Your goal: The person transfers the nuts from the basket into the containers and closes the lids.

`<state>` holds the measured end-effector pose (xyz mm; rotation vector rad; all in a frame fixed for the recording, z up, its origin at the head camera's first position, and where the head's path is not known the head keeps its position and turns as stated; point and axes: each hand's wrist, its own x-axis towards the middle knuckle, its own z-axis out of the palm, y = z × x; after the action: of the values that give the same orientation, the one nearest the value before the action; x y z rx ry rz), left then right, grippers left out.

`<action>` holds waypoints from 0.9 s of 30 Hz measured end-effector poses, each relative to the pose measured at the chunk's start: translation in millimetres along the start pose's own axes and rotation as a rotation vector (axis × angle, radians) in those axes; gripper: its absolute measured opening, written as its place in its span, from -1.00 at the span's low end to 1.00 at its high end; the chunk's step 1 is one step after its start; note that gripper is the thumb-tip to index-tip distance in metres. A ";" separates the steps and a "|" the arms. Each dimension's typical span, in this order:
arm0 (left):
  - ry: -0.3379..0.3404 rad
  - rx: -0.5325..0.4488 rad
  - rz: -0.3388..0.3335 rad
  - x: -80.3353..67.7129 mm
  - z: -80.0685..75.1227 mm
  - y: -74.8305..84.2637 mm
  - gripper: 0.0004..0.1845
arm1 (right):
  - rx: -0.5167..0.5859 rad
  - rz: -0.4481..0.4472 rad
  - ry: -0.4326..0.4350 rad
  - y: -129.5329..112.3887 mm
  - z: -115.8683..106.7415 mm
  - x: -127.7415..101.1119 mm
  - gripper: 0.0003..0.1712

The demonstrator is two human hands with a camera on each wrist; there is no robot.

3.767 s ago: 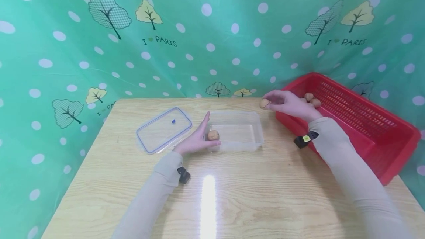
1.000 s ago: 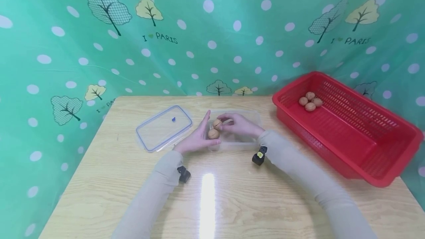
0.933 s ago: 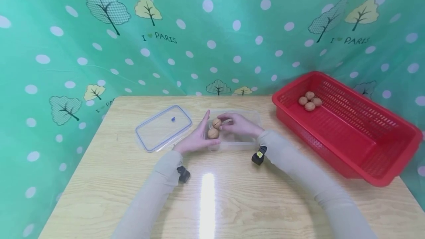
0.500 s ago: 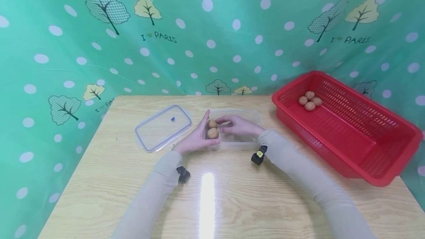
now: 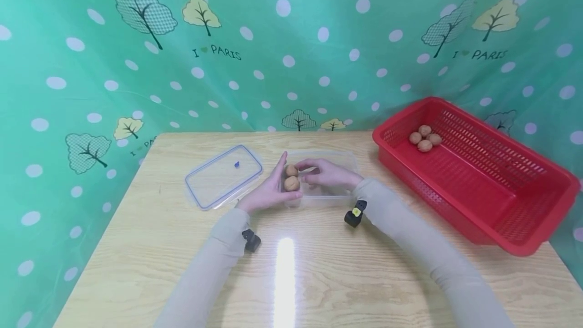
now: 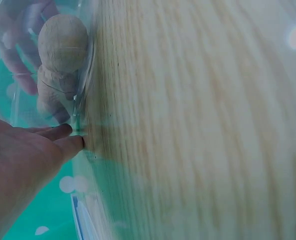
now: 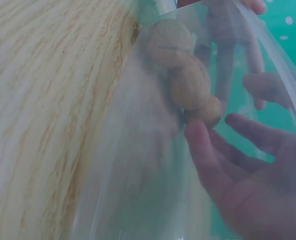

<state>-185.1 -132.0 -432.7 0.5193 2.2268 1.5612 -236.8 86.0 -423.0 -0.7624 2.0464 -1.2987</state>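
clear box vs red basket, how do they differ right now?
The clear box is transparent with smooth walls; the red basket is opaque with slotted walls. The clear box is the smaller, mid-table, with the left hand against its end and the right hand reaching in; the red basket sits untouched at the table's right. Both are rectangular, open on top and hold walnuts.
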 end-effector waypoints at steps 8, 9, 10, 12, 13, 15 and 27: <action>-0.014 -0.036 -0.016 -8.0 1.0 19.9 0.24 | 0.021 -0.029 0.000 -0.3 0.6 -8.2 -0.43; -0.011 -0.043 -0.014 -8.0 1.3 19.6 0.24 | 0.024 -0.034 0.000 -0.4 0.5 -9.3 -0.44; -0.010 -0.048 -0.015 -7.9 1.5 19.2 0.23 | 0.022 -0.037 0.000 -0.5 0.4 -10.1 -0.44; -0.003 -0.048 -0.019 -8.1 1.9 19.0 0.23 | 0.005 -0.040 0.000 -1.3 -0.3 -11.7 -0.46; 0.000 -0.047 -0.019 -8.6 1.9 19.1 0.23 | -0.006 -0.040 0.001 -2.4 -0.7 -12.7 -0.46; 0.002 -0.044 -0.018 -9.3 1.8 19.4 0.23 | -0.037 -0.044 -0.003 -4.2 -1.7 -14.4 -0.48; -0.016 0.011 -0.038 -11.4 0.5 25.5 0.24 | -0.105 -0.085 -0.011 -6.6 -14.9 -31.7 -0.54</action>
<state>-172.9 -129.2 -407.8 0.4876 2.2217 1.5221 -225.8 115.4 -406.2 -0.9108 2.1070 -1.2377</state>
